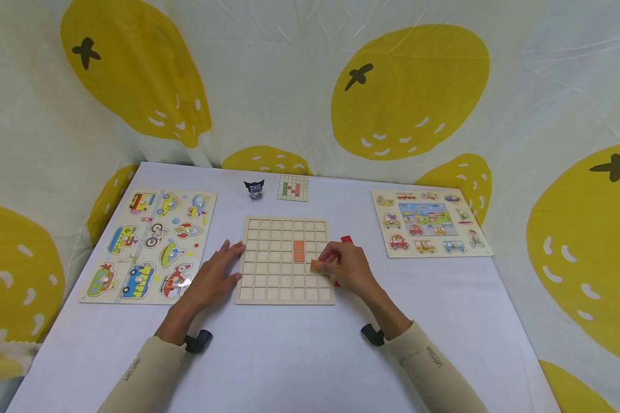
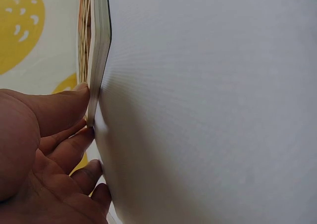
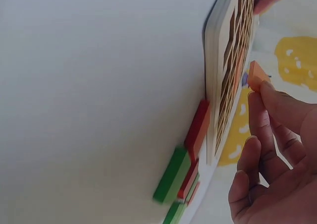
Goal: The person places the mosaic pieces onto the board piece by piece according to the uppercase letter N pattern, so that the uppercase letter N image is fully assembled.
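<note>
My right hand (image 1: pixel 348 267) pinches a small orange square tile (image 1: pixel 314 265) between thumb and fingertips, over the right part of a wooden grid board (image 1: pixel 274 281). Two orange tiles (image 1: pixel 299 251) lie in neighbouring cells of that board, one behind the other. In the right wrist view the pinched tile (image 3: pixel 257 76) is held at a tilt above the board's surface. At the board's left edge, my left hand (image 1: pixel 214 278) rests on the table with its fingers spread. Its thumb (image 2: pixel 64 105) and fingertips touch the board's side in the left wrist view.
Red blocks (image 3: pixel 199 127) and green blocks (image 3: pixel 173 174) lie along the board's right side, partly hidden by my right hand in the head view. Behind the board are a dark figurine (image 1: pixel 255 190) and a pattern card (image 1: pixel 293 196). Vehicle puzzles (image 1: pixel 147 252) (image 1: pixel 429 218) flank it.
</note>
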Tool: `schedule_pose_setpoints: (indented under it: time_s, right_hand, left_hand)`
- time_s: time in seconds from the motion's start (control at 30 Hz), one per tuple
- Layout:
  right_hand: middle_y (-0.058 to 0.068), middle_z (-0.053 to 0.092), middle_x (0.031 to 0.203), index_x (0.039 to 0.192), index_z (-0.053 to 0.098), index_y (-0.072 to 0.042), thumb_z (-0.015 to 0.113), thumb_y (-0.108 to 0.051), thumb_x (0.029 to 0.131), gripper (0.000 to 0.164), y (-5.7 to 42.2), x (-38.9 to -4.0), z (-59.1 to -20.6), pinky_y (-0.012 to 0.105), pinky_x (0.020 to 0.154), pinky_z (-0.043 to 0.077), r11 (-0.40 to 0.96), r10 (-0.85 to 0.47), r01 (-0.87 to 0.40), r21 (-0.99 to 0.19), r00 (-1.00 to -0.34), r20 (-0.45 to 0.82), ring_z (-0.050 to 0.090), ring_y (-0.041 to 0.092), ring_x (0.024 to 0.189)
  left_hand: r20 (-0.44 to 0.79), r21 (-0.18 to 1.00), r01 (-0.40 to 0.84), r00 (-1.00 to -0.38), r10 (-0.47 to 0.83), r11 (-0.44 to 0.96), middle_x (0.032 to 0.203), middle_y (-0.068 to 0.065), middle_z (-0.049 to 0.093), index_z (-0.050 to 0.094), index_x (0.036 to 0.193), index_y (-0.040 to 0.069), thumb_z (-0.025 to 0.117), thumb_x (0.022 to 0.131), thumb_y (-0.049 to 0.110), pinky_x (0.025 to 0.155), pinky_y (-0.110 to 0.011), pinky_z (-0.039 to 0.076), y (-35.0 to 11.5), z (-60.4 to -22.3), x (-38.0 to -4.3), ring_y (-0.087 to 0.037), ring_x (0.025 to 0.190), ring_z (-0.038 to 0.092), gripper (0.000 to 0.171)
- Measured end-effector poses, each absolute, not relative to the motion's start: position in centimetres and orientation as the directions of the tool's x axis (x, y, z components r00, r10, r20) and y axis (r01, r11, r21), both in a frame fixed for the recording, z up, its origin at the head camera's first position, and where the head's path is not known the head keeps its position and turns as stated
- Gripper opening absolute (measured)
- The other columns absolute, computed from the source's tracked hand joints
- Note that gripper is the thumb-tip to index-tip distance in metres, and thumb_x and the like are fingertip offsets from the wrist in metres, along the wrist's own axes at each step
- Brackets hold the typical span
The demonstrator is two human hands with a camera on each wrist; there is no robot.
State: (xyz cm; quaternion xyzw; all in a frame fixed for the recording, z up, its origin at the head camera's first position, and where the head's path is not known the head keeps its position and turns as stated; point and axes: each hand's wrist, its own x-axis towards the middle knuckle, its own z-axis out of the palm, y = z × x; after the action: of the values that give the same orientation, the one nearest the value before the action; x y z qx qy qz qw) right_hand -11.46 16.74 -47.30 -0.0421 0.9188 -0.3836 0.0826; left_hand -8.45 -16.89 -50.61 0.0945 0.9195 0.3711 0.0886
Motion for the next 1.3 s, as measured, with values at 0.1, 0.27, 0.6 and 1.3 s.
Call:
schedule_pose_setpoints:
  time_s: [0.1, 0.27, 0.6, 1.3]
  right_hand:
    - [-0.003, 0.070, 0.077, 0.087, 0.075, -0.022, 0.089, -0.022, 0.087, 0.015, 16.0, -11.4, -47.6, 0.026, 0.054, 0.048, 0.701, -0.154, -0.019, -0.713, -0.980, -0.125, 0.060, 0.019, 0.071]
    - [-0.005, 0.068, 0.075, 0.085, 0.075, -0.023, 0.089, -0.023, 0.088, 0.015, 14.9, -11.5, -47.9, 0.031, 0.068, 0.050, 0.710, -0.165, -0.026, -0.704, -0.978, -0.130, 0.061, 0.018, 0.080]
    - [-0.007, 0.068, 0.072, 0.083, 0.074, -0.024, 0.088, -0.021, 0.088, 0.015, 13.5, -11.8, -47.9, 0.030, 0.066, 0.050, 0.757, -0.191, -0.075, -0.649, -0.976, -0.109, 0.062, 0.014, 0.079]
    - [-0.005, 0.067, 0.078, 0.088, 0.078, -0.022, 0.087, -0.018, 0.088, 0.010, 13.5, -12.1, -48.0, 0.030, 0.072, 0.049, 0.748, -0.208, -0.088, -0.657, -0.972, -0.107, 0.058, 0.016, 0.089]
  left_hand:
    - [-0.098, 0.696, 0.104, -0.966, 0.238, 0.711, 0.175, -0.019, 0.029, 0.042, 0.163, 0.012, 0.070, 0.098, 0.005, 0.132, -0.069, 0.018, -16.9, -50.6, -8.4, -0.046, 0.164, 0.018, 0.070]
    - [-0.095, 0.695, 0.108, -0.966, 0.240, 0.711, 0.174, -0.018, 0.031, 0.042, 0.162, 0.012, 0.070, 0.098, 0.005, 0.132, -0.068, 0.017, -16.9, -50.6, -8.4, -0.045, 0.164, 0.017, 0.071]
    - [-0.108, 0.694, 0.093, -0.967, 0.230, 0.714, 0.175, -0.018, 0.029, 0.042, 0.163, 0.014, 0.071, 0.098, 0.006, 0.132, -0.069, 0.017, -16.8, -50.6, -8.4, -0.046, 0.164, 0.018, 0.071]
    - [-0.089, 0.697, 0.112, -0.967, 0.240, 0.708, 0.174, -0.018, 0.031, 0.043, 0.162, 0.011, 0.071, 0.097, 0.003, 0.134, -0.064, 0.016, -16.9, -50.6, -8.3, -0.043, 0.165, 0.017, 0.071]
